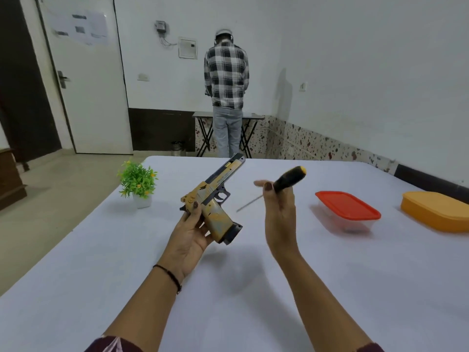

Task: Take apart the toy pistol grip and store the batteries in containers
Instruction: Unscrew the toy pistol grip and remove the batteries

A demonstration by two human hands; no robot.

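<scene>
Sleeves point(114, 345) of dark maroon frame the bottom edge, and our bare forearms reach out over the tabletop point(228, 308), which is covered in a plain pale cloth. A dark thread band point(169, 276) circles our left wrist.

Our left hand point(189, 232) grips the toy pistol point(215, 199) around the back of its frame, thumb laid across the rear. It holds the pistol up off the cloth, muzzle pointing away from us and the dark base of the grip toward us. Just beside it, our right hand point(279, 219) pinches the black handle of the screwdriver point(288, 179) between thumb and fingers, index finger stretched out. The yellow-capped end points up and away, and the thin shaft slants down to the left, its tip in the air near the pistol and not touching it.

To the right on the cloth stands a red-lidded container point(347, 209), clear-walled and closed. Farther right is an orange container point(436, 210), cut by the frame's edge. Near the far left edge sits a small green plant point(138, 182) in a white pot.

Beyond, we see a beige floor, white walls with speckled skirting, and a white door point(88, 92) with papers taped to it. A person point(226, 80) in a checked shirt and jeans stands with their back to us at a folding table point(203, 115) against the far wall.
</scene>
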